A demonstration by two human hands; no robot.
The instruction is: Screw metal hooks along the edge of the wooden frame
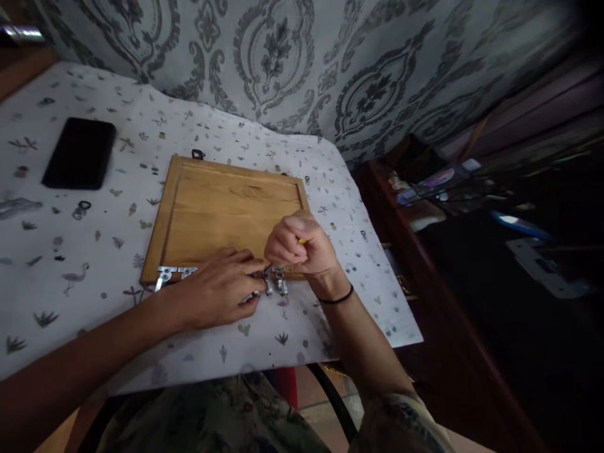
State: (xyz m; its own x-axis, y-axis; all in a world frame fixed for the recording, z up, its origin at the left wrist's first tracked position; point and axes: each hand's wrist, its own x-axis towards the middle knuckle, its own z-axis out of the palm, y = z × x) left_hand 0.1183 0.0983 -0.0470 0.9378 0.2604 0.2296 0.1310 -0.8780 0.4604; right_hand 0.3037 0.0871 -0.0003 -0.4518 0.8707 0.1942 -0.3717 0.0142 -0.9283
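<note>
A framed wooden panel [226, 207] lies flat on the table, with metal hinges along its near edge. One hinge [165, 275] sits at the left corner and another hinge [282, 284] toward the right. My left hand [221, 289] rests over the near edge, fingers stretched toward the right hinge and touching it or just beside it. Closed in a fist above that hinge is my right hand [302, 245], gripping what looks like a screwdriver [302, 240]. Only a bit of its yellow handle and part of a thin shaft show; the fist hides the rest.
A black phone [80, 154] lies on the printed tablecloth [113, 239] at the left. A patterned curtain [283, 56] hangs behind the table. Dark red furniture [438, 302] stands at the right, with cluttered small items near its far end.
</note>
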